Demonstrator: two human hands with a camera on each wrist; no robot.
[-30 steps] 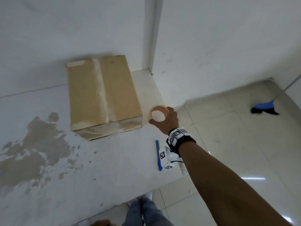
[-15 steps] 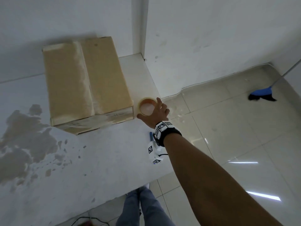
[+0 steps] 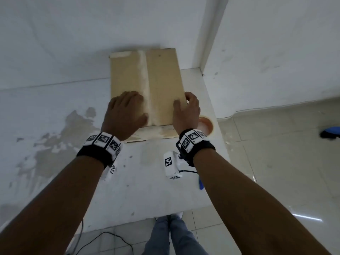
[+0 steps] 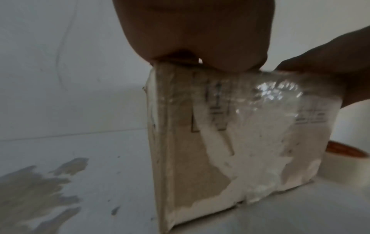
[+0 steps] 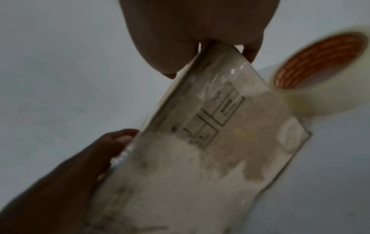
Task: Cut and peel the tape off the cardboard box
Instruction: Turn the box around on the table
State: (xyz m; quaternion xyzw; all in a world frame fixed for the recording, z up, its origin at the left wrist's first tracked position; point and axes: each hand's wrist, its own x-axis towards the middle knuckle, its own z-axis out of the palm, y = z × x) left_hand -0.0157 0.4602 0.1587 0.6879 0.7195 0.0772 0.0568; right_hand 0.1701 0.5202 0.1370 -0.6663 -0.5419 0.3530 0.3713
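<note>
The brown cardboard box [image 3: 161, 83] lies flat on the white table [image 3: 139, 181], with a pale tape strip [image 3: 145, 85] running down the middle of its top. My left hand [image 3: 127, 107] lies palm-down on the near left part of the top, thumb by the strip. My right hand [image 3: 185, 107] grips the near right edge, thumb on top and fingers curled over the side. The left wrist view shows the box's near face [image 4: 200, 158] covered in shiny clear tape [image 4: 270, 98]. The right wrist view shows that same face [image 5: 210, 142].
A roll of clear tape [image 3: 205, 125] with an orange core lies on the table just right of the box, also seen as the roll [image 5: 312, 76]. A blue cutter [image 3: 200, 183] lies near the table's right edge under my right forearm. Walls stand behind. Tiled floor [image 3: 276, 162] lies to the right.
My right hand has let go of the tape roll and moved left onto the box's right edge. My left hand has come into view and settled on the box top.
</note>
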